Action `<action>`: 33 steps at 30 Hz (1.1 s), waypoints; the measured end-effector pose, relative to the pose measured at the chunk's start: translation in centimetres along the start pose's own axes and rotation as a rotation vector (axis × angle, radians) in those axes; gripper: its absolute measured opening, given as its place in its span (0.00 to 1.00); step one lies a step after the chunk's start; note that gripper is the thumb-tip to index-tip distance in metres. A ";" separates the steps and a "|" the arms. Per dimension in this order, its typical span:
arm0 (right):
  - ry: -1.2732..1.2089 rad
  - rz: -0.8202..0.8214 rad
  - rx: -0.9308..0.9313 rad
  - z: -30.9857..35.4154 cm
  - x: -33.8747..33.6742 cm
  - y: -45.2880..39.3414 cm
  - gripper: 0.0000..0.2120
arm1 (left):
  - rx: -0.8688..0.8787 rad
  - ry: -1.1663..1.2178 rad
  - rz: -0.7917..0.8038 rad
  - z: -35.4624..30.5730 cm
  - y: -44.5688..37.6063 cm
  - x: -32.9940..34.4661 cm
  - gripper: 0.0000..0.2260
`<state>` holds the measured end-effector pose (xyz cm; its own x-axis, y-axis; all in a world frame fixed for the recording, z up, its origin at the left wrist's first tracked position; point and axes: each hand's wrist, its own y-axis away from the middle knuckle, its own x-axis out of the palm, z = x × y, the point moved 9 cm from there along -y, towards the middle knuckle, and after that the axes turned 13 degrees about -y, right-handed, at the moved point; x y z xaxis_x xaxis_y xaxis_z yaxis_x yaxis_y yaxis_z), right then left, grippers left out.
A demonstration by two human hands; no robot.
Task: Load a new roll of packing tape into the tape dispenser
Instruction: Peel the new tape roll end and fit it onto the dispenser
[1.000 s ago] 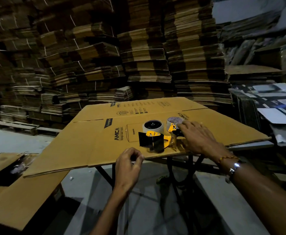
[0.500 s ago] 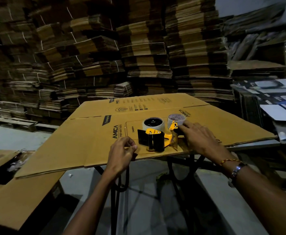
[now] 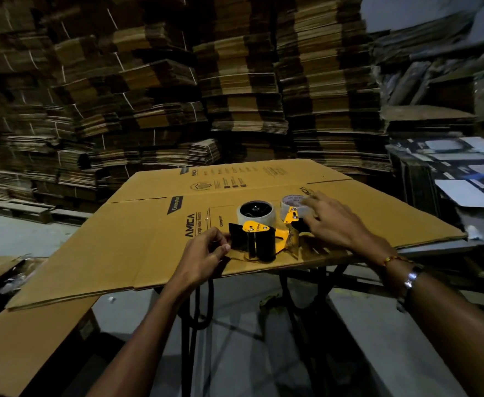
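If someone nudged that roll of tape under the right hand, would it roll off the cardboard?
Probably not: the tape roll lies flat on its side on the cardboard sheet, so it would likely slide rather than roll. It looks stiff and fairly light. The right hand hovering over it would likely stop it.

L hand (image 3: pixel 206 253) at dispenser (image 3: pixel 263 239), R hand (image 3: pixel 332 222) by tape roll (image 3: pixel 292 203)

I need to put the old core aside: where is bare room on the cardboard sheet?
Free: the cardboard sheet left of the AMICA print, and the far panel behind the two rolls. Crowded: the near middle, where the tape dispenser, dispenser roll, loose roll, left hand and right hand sit.
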<state>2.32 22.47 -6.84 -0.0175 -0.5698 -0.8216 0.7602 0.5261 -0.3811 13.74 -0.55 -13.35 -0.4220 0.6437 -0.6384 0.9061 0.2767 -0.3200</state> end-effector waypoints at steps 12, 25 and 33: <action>-0.290 0.571 0.005 3.9 5.3 -8.0 0.30 | 0.044 0.001 0.014 0.8 -0.9 0.0 0.08; -0.075 0.859 0.170 4.4 7.5 -9.7 0.39 | 0.044 0.033 0.016 1.0 -1.1 0.1 0.03; 0.052 0.798 0.113 3.2 7.8 -10.6 0.32 | 0.084 0.011 0.012 0.4 -0.9 0.5 0.04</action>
<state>-3.79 10.47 -7.86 0.5300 -0.0179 -0.8478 0.6178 0.6930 0.3715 12.70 -0.79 -13.68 -0.4102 0.6543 -0.6354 0.9053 0.2079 -0.3704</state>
